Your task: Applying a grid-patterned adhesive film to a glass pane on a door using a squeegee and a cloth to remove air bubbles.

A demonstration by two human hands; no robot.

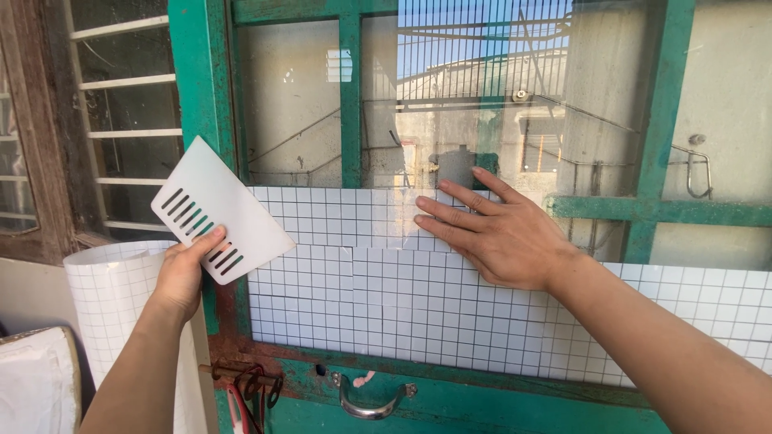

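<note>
My right hand (498, 233) lies flat, fingers spread and pointing left, on a white sheet of small-square tile-pattern film (386, 313) stuck across the glass of a green-framed door (350, 104). Its fingertips press near the film's upper edge. My left hand (181, 273) holds up a white plastic squeegee card (217, 209) with a row of slots, tilted, in front of the green frame post just left of the film.
A roll of the same white gridded film (112, 297) stands at lower left beside a white bag (36, 386). A metal handle (371, 399) and a rusty latch with red cord (241, 378) sit on the door below the film. A barred wooden window (121, 120) is at left.
</note>
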